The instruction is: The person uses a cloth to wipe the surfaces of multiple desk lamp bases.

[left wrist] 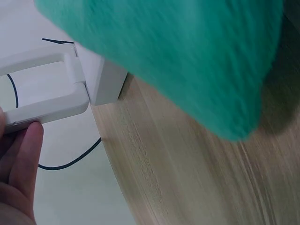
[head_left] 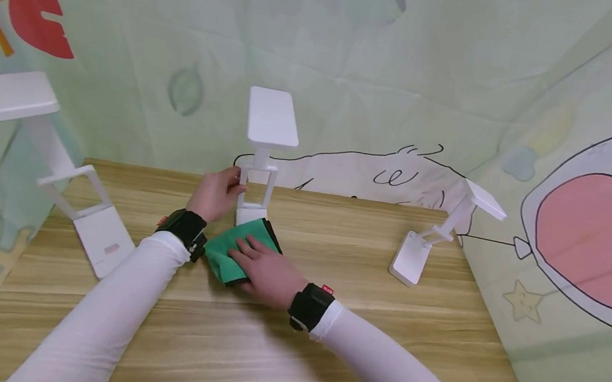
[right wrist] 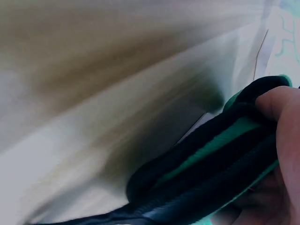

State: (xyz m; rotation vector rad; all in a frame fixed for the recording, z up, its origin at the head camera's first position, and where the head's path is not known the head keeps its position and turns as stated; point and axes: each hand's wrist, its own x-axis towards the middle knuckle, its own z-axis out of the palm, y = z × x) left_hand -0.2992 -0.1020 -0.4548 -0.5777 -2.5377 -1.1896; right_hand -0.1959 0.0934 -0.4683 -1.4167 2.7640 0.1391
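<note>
A white desk lamp (head_left: 273,117) stands at the back of the wooden table. The left hand (head_left: 215,195) holds one side of its open arm frame, fingertips against the bar (left wrist: 56,107) in the left wrist view. A folded green cloth (head_left: 238,247) with black edging lies over the front of the lamp's base, most of which it hides. On top of the cloth rests the right hand (head_left: 272,275), fingers spread in the head view. Seen from the right wrist, the thumb (right wrist: 276,103) bends over the cloth's black edge, with the other fingers below.
A second white lamp (head_left: 102,240) stands at the left of the table, with a smaller-looking third lamp (head_left: 410,258) at the right. A printed fabric backdrop (head_left: 339,66) rises behind the table (head_left: 334,242) and along its sides.
</note>
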